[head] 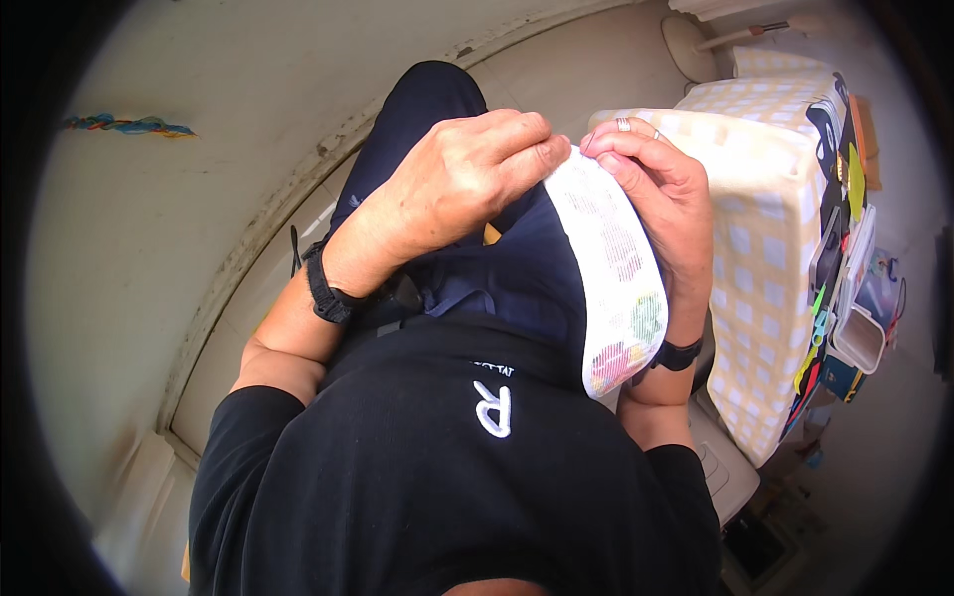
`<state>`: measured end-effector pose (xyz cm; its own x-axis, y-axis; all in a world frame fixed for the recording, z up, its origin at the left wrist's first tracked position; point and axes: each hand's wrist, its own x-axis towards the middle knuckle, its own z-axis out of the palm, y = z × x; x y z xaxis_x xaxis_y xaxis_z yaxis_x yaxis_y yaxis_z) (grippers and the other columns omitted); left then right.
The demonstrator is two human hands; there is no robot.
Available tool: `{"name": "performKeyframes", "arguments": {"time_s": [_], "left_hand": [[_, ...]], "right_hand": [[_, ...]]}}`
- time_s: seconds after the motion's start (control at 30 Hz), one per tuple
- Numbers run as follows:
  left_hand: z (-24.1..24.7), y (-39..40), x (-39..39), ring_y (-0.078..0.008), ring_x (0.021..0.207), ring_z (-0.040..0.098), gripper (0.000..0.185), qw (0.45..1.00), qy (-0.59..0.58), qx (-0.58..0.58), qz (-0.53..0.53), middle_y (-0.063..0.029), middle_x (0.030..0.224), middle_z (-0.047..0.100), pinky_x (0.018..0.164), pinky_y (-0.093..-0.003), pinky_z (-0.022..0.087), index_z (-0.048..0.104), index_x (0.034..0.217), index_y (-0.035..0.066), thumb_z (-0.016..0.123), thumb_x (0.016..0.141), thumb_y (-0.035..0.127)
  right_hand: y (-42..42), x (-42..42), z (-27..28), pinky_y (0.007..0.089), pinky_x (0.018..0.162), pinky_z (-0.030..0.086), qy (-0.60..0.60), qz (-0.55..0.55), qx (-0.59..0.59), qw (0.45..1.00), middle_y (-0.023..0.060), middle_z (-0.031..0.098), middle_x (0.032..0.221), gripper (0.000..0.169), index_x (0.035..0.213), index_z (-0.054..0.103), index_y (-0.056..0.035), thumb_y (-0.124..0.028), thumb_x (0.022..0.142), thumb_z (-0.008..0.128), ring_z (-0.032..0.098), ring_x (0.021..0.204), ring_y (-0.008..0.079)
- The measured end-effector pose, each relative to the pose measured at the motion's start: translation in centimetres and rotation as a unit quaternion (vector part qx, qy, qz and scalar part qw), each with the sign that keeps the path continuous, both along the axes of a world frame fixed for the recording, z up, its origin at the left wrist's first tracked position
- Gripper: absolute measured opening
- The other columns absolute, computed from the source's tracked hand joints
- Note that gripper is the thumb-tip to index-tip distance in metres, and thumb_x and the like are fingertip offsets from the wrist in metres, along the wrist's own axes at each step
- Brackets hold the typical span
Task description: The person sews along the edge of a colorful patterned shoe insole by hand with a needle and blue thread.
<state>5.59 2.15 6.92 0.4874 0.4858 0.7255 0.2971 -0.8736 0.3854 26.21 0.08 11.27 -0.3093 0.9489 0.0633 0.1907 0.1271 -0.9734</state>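
Observation:
A white strip of fabric point(613, 246) with coloured stitched patterns, several of them pink and green, hangs in a curve over my lap. At its upper end, my left hand point(477, 175) pinches the edge between thumb and fingers. My right hand point(659, 175), with rings on two fingers, grips the same end from the other side. Between the two sets of fingertips shows a thin dark line point(589, 143), either a needle or a thread; I cannot tell which. Part of the strip's top edge is hidden by my fingers.
To the right stands a table under a beige and white checked tablecloth point(753, 246). Along its far side lie a clear plastic container point(858, 339) and several small coloured items. A pale wall point(149, 246) runs along the left, with a twisted multicoloured cord point(130, 125) against it.

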Motion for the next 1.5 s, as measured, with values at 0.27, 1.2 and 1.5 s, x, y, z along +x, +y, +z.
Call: {"name": "performKeyframes", "arguments": {"time_s": [0.27, 1.2, 1.5], "left_hand": [[0.0, 0.1, -0.8, -0.0271, 0.069, 0.058, 0.023, 0.990, 0.078, -0.101, -0.053, -0.0104, 0.079, 0.056, 0.058, -0.0334, 0.049, 0.060, 0.092, -0.001, 0.061, 0.069, 0.000], [-0.5, 4.5, -6.3, -0.0081, 0.058, 0.044, 0.018, 0.534, -0.548, -0.608, -0.211, -0.0081, 0.075, 0.054, 0.050, -0.0205, 0.036, 0.052, 0.100, -0.008, 0.051, 0.091, 0.008], [3.0, -1.0, 0.2, -0.0068, 0.064, 0.055, 0.017, 0.600, -0.292, -0.711, -0.222, -0.0055, 0.083, 0.065, 0.057, -0.0189, 0.043, 0.064, 0.098, 0.001, 0.062, 0.086, 0.012]], "right_hand": [[0.4, 0.3, -2.5, 0.0231, 0.077, 0.045, 0.047, 0.057, -0.154, 0.985, 0.0039, 0.060, 0.090, 0.013, 0.094, 0.062, 0.0035, -0.006, 0.086, 0.059, 0.056, 0.085, 0.0099], [-19.8, 27.7, -17.5, 0.0468, 0.075, 0.057, 0.009, -0.610, -0.251, 0.751, 0.0029, 0.036, 0.069, 0.007, 0.092, 0.043, 0.0007, 0.005, 0.087, 0.040, 0.036, 0.051, 0.0106], [-8.2, 4.3, -6.1, 0.0341, 0.058, 0.057, 0.089, -0.209, -0.152, 0.962, 0.0032, 0.043, 0.066, 0.012, 0.102, 0.038, -0.0045, -0.016, 0.098, 0.038, 0.047, 0.051, 0.0091]]}}
